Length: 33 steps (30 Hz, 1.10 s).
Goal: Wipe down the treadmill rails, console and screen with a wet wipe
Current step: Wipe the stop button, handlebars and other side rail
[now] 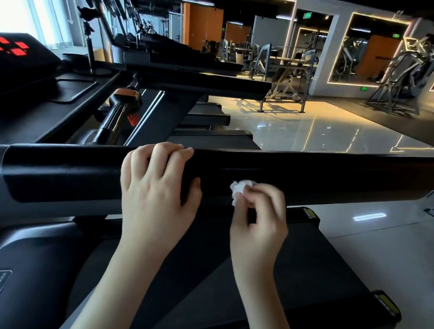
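So the right hand [258, 218] pinches a balled-up wet wipe [238, 190] in curled fingertips against the side of the black rail [345, 177] — light, soft, squishy, probably best kept bunched. Beside it the left hand [157, 184] curls over the rail top. The console [15, 57] is cut off at the left edge — can't really make out a screen.

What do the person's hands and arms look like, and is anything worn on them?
The left hand and the right hand are bare: no gloves, rings or bracelets show. The left forearm and the right forearm are bare too, with no sleeve or watch in view.
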Tool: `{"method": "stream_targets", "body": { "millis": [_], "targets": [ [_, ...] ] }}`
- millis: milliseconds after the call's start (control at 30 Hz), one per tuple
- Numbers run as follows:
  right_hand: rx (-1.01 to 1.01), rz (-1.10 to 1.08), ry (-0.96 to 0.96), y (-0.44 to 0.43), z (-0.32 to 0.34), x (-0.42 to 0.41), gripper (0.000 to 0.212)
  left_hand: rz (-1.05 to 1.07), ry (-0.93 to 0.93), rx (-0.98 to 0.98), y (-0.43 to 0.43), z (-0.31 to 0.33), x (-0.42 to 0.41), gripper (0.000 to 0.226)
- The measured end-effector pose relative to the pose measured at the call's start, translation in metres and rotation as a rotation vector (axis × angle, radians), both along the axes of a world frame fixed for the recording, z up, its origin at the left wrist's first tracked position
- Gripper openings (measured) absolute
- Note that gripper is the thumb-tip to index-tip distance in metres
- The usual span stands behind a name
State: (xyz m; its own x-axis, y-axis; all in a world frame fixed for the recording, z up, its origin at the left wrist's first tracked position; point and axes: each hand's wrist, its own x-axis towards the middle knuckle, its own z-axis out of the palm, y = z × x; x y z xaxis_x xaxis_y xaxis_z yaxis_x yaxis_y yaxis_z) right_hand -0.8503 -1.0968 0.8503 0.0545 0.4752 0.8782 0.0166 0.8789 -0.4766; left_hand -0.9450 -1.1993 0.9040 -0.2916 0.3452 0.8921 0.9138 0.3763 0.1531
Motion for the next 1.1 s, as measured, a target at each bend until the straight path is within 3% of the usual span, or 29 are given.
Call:
{"method": "stream_targets", "body": {
  "millis": [133, 333, 500, 667, 867, 1000, 1100],
  "targets": [
    [-0.036, -0.118, 0.111, 0.016, 0.017, 0.003, 0.006, 0.001, 0.0, -0.006, 0.0, 0.0, -0.001, 0.037],
    [0.101, -0.057, 0.002, 0.019, 0.029, -0.001, 0.013, 0.011, 0.006, -0.009, 0.0, 0.0, 0.0, 0.037],
    [-0.039, -0.106, 0.156, 0.035, 0.033, 0.009, 0.01, 0.028, -0.005, -0.012, 0.001, 0.0, 0.002, 0.038],
    [0.085, 0.012, 0.014, 0.014, 0.021, 0.003, 0.007, 0.065, -0.001, 0.0, 0.006, -0.001, 0.005, 0.039],
    [-0.065, -0.093, 0.153, 0.028, 0.014, 0.013, 0.006, 0.072, 0.004, 0.011, 0.006, -0.002, 0.006, 0.038],
    [-0.03, 0.013, 0.047, 0.011, 0.001, 0.005, 0.004, 0.075, 0.003, 0.021, 0.007, -0.002, 0.006, 0.038],
    [-0.062, -0.002, 0.073, 0.02, 0.002, 0.012, 0.005, 0.069, 0.004, 0.024, 0.007, -0.003, 0.005, 0.039]
  ]
}}
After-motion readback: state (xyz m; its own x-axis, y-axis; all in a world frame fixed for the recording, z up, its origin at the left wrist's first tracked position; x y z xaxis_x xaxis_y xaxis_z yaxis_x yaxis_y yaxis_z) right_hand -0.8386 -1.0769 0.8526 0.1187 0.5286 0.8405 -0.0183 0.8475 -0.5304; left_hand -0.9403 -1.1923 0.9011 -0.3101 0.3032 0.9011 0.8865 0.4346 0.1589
